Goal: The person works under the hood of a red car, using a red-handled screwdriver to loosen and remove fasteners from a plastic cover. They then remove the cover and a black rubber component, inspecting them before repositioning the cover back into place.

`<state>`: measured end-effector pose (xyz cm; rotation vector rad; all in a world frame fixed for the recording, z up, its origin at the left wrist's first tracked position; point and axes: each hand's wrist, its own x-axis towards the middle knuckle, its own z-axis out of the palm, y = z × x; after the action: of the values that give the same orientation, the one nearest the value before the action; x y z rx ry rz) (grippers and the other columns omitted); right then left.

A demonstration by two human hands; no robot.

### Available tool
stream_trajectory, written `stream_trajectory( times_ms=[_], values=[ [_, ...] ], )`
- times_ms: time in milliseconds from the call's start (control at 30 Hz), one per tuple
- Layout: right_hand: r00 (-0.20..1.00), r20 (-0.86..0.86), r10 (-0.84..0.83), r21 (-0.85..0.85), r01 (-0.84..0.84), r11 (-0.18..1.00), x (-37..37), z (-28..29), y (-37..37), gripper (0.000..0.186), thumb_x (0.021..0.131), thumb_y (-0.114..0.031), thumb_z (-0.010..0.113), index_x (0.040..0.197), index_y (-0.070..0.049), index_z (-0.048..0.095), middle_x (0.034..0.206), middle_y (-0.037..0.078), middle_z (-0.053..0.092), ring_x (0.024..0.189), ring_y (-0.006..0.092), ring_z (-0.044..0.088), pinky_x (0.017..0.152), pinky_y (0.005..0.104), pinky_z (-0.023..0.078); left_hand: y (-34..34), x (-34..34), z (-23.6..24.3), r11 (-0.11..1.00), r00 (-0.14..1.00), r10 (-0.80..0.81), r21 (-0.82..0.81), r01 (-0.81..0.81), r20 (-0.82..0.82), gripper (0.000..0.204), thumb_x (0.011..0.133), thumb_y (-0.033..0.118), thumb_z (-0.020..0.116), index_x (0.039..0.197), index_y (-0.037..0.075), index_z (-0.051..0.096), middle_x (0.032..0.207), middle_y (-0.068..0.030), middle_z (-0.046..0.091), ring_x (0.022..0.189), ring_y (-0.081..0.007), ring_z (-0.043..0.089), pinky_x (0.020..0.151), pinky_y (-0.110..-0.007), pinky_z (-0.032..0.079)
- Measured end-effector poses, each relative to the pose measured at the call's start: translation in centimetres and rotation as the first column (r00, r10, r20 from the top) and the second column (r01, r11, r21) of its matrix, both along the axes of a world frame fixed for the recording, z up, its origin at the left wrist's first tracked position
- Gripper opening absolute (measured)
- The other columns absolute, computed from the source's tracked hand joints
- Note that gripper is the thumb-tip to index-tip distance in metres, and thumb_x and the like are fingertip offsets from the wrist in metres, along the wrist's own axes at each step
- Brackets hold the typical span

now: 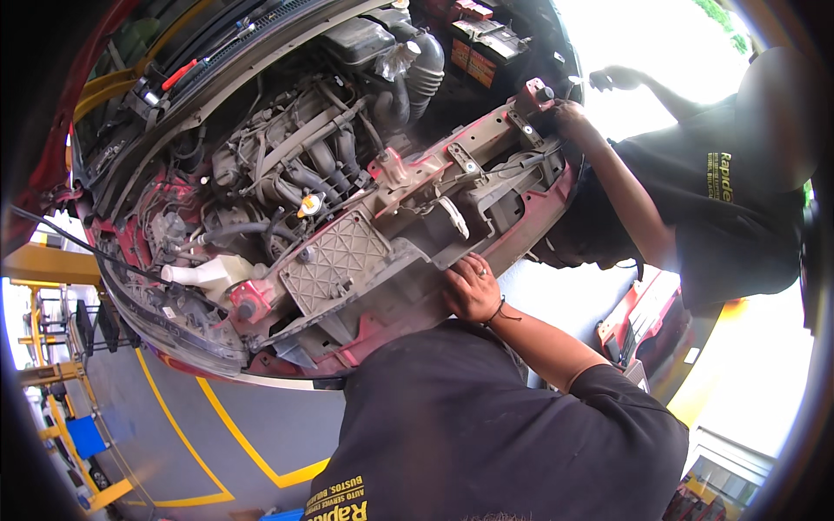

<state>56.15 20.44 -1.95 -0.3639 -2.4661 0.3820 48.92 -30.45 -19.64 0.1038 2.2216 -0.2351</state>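
Note:
My right hand (469,286) reaches from the lower edge, fingers curled over the edge of the dirty front panel (404,286) of a red car. Above it are a pale looped piece (454,217) and a long crossmember (486,126) with bolted brackets. The open engine bay holds the engine (287,148), a yellow cap (311,205) and a white reservoir (217,273). My left hand is not visible; my torso fills the lower middle.
A co-worker (730,226) leans in at the right, a hand (573,117) at the bay's far corner. A red-handled tool (181,74) lies along the windshield's base. Yellow lift posts (48,269) stand left, yellow floor lines (226,417) below. A red panel (630,313) sits right.

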Motion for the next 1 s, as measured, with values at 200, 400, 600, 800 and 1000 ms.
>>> stream_trajectory(
  times_ms=[200, 400, 600, 800, 1000],
  values=[
    [0.999, -0.011, -0.03, 0.019, 0.03, 0.999, -0.1, 0.6, 0.2, 0.051, 0.069, -0.013, 0.074, 0.119, -0.007, 0.065, 0.117, 0.013, 0.064, 0.114, 0.032, 0.062, 0.108, 0.0502, 0.046, 2.4, -0.9, -2.3, 0.972, 0.974, 0.163, 0.146, -0.186, 0.157, 0.041, 0.099, 0.019, 0.06, 0.136, 0.003, 0.057, 0.131, -0.021, 0.064, 0.119, -0.037, 0.061, 0.098, -0.053, 0.049],
    [0.999, -0.051, -0.015, 0.008, 0.015, 1.0, -0.2, 0.3, 0.0, 0.053, 0.069, -0.016, 0.077, 0.119, -0.007, 0.066, 0.114, 0.013, 0.065, 0.112, 0.0326, 0.063, 0.107, 0.0504, 0.046, 2.1, -4.2, -1.5, 0.92, 0.942, 0.292, 0.221, -0.325, 0.168, 0.041, 0.101, 0.022, 0.057, 0.136, 0.003, 0.057, 0.13, -0.0207, 0.065, 0.116, -0.0352, 0.063, 0.095, -0.05, 0.051],
    [1.0, -0.015, 0.024, -0.005, -0.024, 1.0, 0.5, -1.2, 0.3, 0.065, 0.069, -0.019, 0.082, 0.127, -0.002, 0.057, 0.122, 0.02, 0.06, 0.116, 0.0393, 0.058, 0.107, 0.0574, 0.043, 0.4, -7.0, -0.1, 0.865, 0.896, 0.388, 0.249, -0.435, 0.217, 0.041, 0.102, 0.025, 0.055, 0.136, 0.003, 0.058, 0.129, -0.0204, 0.066, 0.113, -0.0334, 0.064, 0.092, -0.047, 0.052],
    [0.999, 0.009, 0.032, -0.024, -0.031, 0.999, 0.5, -1.0, 0.4, 0.063, 0.07, -0.019, 0.081, 0.126, -0.003, 0.059, 0.123, 0.02, 0.06, 0.117, 0.0393, 0.057, 0.108, 0.0575, 0.042, -4.2, -10.3, 2.6, 0.748, 0.754, 0.552, 0.188, -0.637, 0.357, 0.042, 0.104, 0.028, 0.052, 0.137, 0.003, 0.058, 0.128, -0.0201, 0.067, 0.11, -0.0316, 0.066, 0.089, -0.044, 0.054],
    [0.999, 0.0, 0.035, -0.013, -0.035, 0.999, 0.5, -1.6, 0.4, 0.06, 0.071, -0.019, 0.08, 0.125, -0.003, 0.06, 0.122, 0.021, 0.059, 0.117, 0.0411, 0.058, 0.107, 0.0582, 0.043, -6.0, -18.0, 8.2, 0.319, 0.382, 0.92, 0.725, -0.61, -0.084, 0.05, 0.106, 0.03, 0.049, 0.144, -0.002, 0.053, 0.141, -0.022, 0.06, 0.119, -0.0323, 0.063, 0.099, -0.043, 0.052]
  ],
)
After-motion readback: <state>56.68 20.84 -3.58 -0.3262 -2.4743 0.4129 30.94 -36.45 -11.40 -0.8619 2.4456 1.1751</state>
